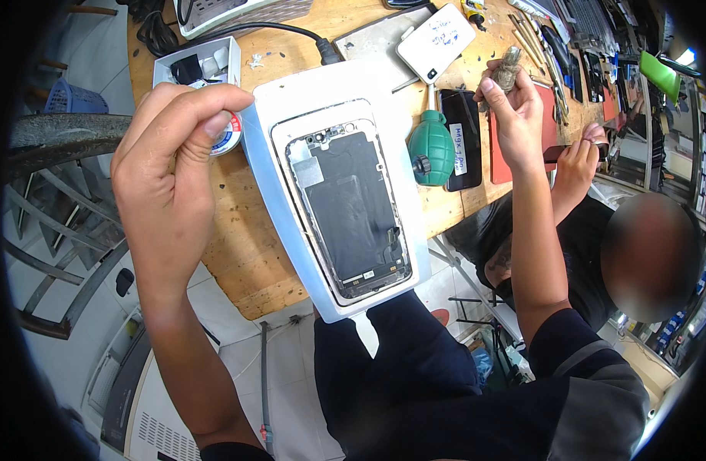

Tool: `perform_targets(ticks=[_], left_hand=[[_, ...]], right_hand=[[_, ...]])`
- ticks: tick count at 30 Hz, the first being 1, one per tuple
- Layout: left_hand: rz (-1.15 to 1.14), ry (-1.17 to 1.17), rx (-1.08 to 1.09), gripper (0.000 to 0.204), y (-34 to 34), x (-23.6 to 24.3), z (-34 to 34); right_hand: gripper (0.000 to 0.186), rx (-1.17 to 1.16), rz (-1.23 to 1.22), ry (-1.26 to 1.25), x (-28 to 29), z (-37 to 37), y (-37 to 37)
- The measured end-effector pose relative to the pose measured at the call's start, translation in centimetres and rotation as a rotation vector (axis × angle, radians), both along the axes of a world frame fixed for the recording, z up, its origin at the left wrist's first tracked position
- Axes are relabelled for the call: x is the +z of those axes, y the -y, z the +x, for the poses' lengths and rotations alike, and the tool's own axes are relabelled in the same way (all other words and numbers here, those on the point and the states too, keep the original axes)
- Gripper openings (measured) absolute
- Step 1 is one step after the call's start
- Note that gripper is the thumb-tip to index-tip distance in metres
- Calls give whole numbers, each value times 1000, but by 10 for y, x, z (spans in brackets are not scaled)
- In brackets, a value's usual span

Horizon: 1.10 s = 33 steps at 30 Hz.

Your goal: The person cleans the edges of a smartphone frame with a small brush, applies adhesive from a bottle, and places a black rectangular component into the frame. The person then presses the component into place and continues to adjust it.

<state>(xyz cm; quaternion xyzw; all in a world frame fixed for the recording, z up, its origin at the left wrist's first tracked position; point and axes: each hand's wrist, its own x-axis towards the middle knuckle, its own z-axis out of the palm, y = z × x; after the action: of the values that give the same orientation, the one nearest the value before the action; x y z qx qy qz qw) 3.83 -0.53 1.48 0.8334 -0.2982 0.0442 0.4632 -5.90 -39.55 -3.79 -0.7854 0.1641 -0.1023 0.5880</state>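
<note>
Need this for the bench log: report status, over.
Left hand by the white-blue stand, grip unclear. Right hand holding a small brownish object. Opened phone part lying on the stand, neither hand over it.

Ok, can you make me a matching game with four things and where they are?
Things:
1. opened phone part
2. green bulb
3. blue basket
4. brownish bottle-shaped thing

Places:
A. in the right hand
B. near the picture's far left side
C. on the white-and-blue stand
D. just left of the black phone

Pairs: 1-C, 2-D, 3-B, 4-A
</note>
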Motion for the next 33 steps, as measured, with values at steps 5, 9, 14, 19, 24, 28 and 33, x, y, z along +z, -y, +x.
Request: perform_targets(ticks=[5, 9, 14, 19, 24, 28, 33], left_hand=[[0, -11, 5, 13, 2, 0, 1], [22, -41, 16, 13, -1, 1, -2], [57, -59, 34, 13, -12, 12, -21], [109, -176, 103, 14, -20, 17, -37], [76, -205, 241, 14, -31, 7, -41], [58, -237, 266, 14, -47, 6, -49], [46, -256, 340, 16, -58, 4, -54]], right_hand=[[36, 0, 4, -5, 1, 0, -1], [35, -3, 4, 7, 2, -1, 0], [36, -1, 12, 40, 3, 2, 0], [38, 21, 24, 49, 7, 11, -2], [36, 69, 87, 52, 12, 16, -13], [36, 105, 98, 38, 17, 18, -23], [36, 162, 178, 63, 19, 20, -34]])
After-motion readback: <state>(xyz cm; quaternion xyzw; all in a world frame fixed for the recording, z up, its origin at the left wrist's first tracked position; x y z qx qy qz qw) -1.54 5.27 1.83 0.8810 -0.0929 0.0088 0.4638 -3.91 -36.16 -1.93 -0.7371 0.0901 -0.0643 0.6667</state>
